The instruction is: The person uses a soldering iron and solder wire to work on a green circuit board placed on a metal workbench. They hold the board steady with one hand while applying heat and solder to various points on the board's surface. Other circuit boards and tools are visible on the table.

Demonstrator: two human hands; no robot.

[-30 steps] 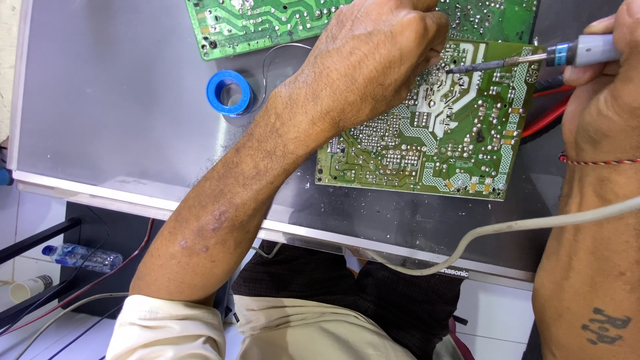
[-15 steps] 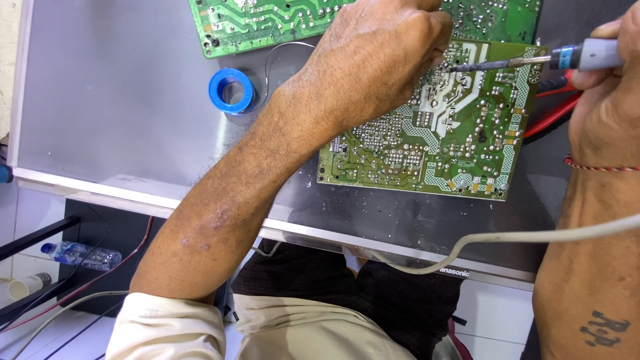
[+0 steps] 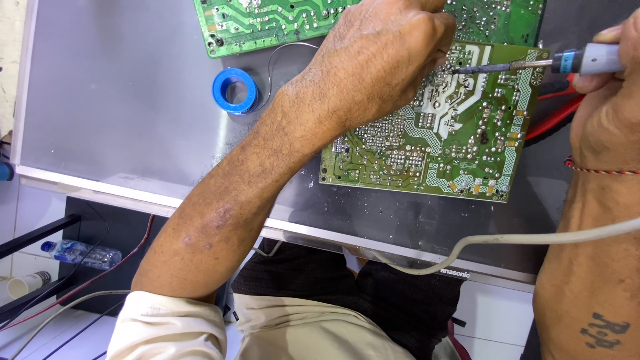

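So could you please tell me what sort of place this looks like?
Probably an electronics repair bench: a grey-handled soldering iron touches a green printed circuit board, and a blue spool of solder wire sits nearby.

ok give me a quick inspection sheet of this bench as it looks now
surface: grey metal panel, scuffed
job's things: green circuit board solder side up; soldering iron tip on it
clutter: blue solder spool; second green board
grippers: left hand rests on the board; right hand holds the iron
cables: white cord; red leads
surroundings: plastic bottle below the bench
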